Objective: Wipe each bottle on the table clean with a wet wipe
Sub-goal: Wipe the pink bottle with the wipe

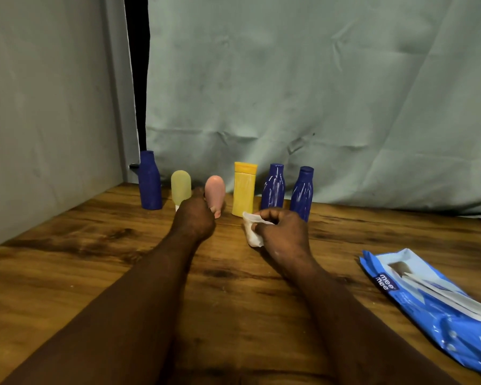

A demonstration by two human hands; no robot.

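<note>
Glossy plastic blue bottles (272, 187) stand on grained wood table (95, 245) before wrinkled matt cloth backdrop (317, 93).

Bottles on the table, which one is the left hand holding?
The pink bottle, third from the left: the left hand grips its lower end, while no hand grips the other five.

Both forearms are stretched forward. The left hand (195, 218) is curled round the pink bottle (215, 191); the wet wipe (252, 232) is pinched by the right hand (283, 229).

A makeshift indoor set. Creased pale cloth (317, 93) hangs beyond the left hand (195, 218) and its grip. A wood-grain table (67, 259) lies beneath it.
</note>
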